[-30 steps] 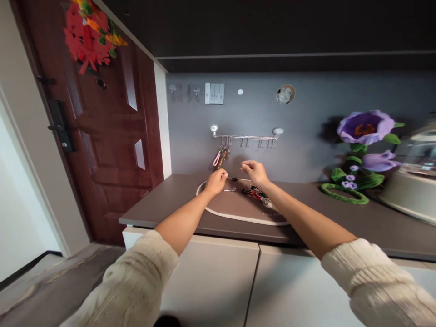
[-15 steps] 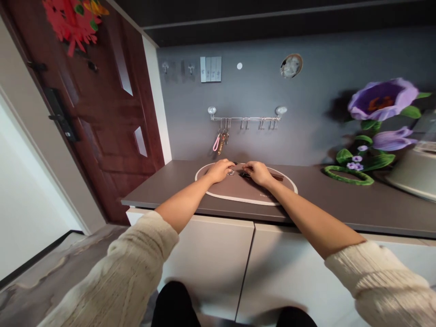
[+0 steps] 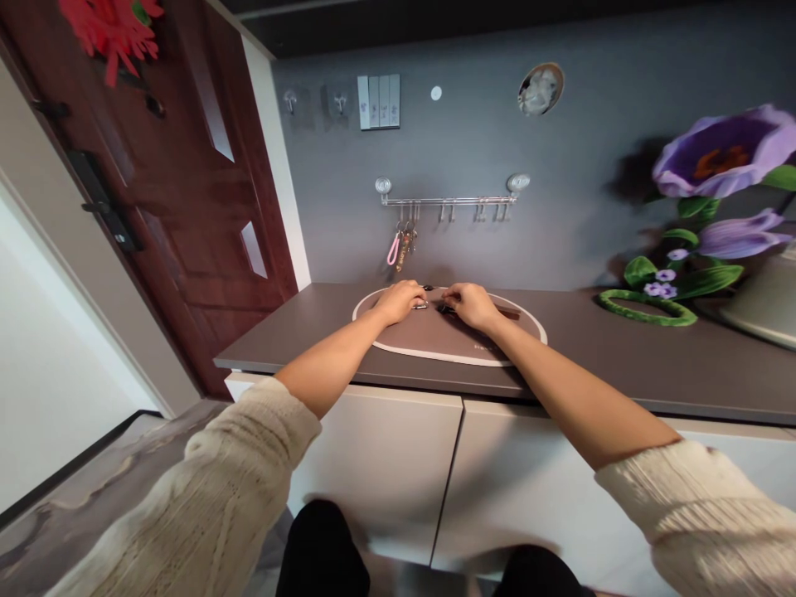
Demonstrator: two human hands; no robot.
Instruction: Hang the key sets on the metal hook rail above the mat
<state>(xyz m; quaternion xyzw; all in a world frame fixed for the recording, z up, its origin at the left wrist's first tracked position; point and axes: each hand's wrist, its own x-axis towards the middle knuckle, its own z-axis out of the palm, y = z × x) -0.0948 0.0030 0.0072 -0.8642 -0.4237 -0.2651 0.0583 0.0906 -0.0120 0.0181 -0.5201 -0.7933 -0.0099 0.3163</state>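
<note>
Over the far half of the oval mat (image 3: 423,338), the left hand (image 3: 399,302) and right hand (image 3: 471,305) have lowered, bringing fingers down to items there. Left fingers curl at a small metal piece (image 3: 421,306); right fingers bend over a partly hidden dark bunch (image 3: 444,308). Whether either hand grips cannot be told. Beyond the mat, keys (image 3: 405,245) hang from a hook rail (image 3: 448,201).

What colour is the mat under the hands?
The mat is brown with an off-white rim; it shows in the head view.
</note>
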